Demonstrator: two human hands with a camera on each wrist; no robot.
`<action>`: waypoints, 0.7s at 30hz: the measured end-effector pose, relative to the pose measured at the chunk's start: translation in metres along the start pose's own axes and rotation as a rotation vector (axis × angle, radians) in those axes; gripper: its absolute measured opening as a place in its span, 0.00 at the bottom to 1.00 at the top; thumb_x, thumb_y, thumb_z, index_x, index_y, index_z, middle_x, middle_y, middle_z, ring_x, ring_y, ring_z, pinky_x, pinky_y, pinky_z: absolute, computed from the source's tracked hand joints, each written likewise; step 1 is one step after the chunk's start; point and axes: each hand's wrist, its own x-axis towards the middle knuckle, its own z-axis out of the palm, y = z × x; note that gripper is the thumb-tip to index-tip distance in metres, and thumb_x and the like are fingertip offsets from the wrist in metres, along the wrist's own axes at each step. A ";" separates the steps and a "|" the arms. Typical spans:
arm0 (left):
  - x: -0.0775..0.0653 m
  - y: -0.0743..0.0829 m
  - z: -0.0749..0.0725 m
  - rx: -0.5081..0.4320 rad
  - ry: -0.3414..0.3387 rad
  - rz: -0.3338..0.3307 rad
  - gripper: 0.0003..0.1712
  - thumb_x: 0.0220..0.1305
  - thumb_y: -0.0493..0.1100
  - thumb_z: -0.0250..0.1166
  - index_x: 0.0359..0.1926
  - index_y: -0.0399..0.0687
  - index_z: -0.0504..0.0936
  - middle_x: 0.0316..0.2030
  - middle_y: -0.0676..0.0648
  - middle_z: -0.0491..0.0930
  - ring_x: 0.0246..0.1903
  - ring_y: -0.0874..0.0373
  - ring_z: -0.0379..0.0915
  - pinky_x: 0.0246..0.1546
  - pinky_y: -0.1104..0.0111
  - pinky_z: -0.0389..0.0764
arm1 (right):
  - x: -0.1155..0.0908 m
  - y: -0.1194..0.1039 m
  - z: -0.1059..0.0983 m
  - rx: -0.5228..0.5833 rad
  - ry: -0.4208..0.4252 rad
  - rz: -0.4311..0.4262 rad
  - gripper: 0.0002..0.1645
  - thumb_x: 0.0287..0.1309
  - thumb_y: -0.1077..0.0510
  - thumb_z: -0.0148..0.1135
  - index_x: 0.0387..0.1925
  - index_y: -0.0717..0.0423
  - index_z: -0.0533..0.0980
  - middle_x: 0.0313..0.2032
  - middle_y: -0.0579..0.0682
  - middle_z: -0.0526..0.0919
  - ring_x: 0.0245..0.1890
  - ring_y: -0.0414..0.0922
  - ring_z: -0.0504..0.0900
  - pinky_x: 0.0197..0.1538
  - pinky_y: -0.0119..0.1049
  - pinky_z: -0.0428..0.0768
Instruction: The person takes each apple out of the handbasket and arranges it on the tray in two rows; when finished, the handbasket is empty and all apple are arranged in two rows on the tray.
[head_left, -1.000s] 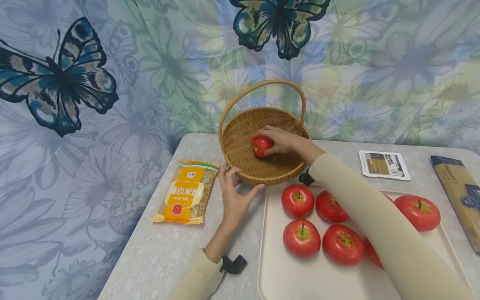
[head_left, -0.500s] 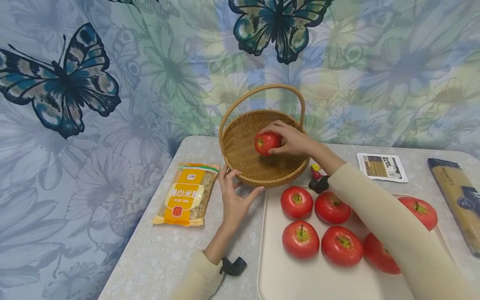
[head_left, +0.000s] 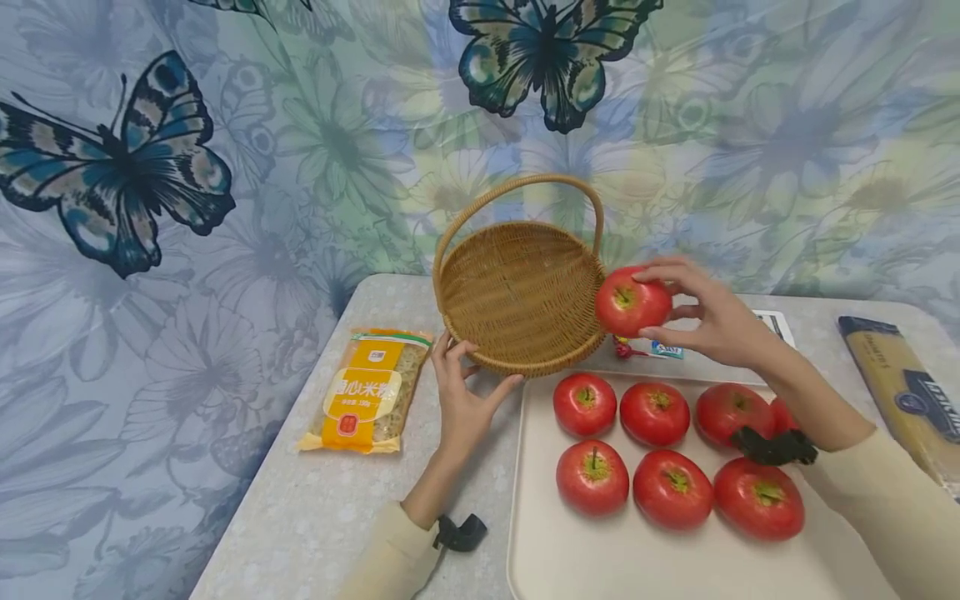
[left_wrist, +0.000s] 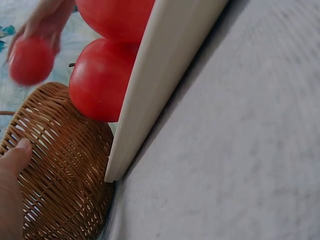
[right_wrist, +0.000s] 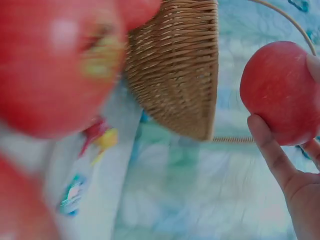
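A brown wicker basket with an arched handle tilts toward me at the back of the table; its visible inside holds nothing. My left hand grips its lower front rim, and the left wrist view shows the thumb against the weave. My right hand holds a red apple between thumb and fingers, in the air beside the basket's right rim. In the right wrist view, that apple is pinched by fingertips. Several more red apples sit in rows on a cream tray.
A yellow noodle bag lies left of the basket. Behind the tray are a small colourful packet and a white-edged pack, partly hidden by the right hand. A long pasta pack lies at far right. A butterfly-print cloth hangs behind.
My right hand has drawn the apple out of the basket and moved right with it, past the rim. The left hand stays at the basket, which keeps its tilt.
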 end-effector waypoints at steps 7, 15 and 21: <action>-0.002 -0.007 0.000 0.007 -0.010 -0.005 0.40 0.47 0.47 0.80 0.55 0.41 0.65 0.73 0.46 0.47 0.71 0.40 0.52 0.47 0.51 0.81 | -0.087 0.006 -0.019 0.016 0.092 0.110 0.45 0.42 0.75 0.73 0.64 0.56 0.68 0.63 0.38 0.64 0.53 0.30 0.72 0.44 0.18 0.78; -0.003 -0.006 0.000 0.009 -0.017 -0.010 0.41 0.47 0.49 0.79 0.55 0.41 0.65 0.73 0.45 0.47 0.71 0.40 0.52 0.48 0.50 0.81 | -0.176 0.016 -0.029 -0.066 0.172 0.262 0.50 0.42 0.77 0.72 0.68 0.58 0.63 0.63 0.28 0.61 0.55 0.21 0.66 0.41 0.11 0.74; -0.002 -0.007 0.001 0.014 -0.001 0.002 0.40 0.46 0.44 0.80 0.55 0.41 0.66 0.73 0.40 0.47 0.72 0.40 0.50 0.46 0.47 0.80 | -0.237 0.032 -0.022 -0.129 0.210 0.394 0.53 0.41 0.76 0.73 0.69 0.53 0.60 0.60 0.20 0.57 0.48 0.13 0.63 0.33 0.16 0.77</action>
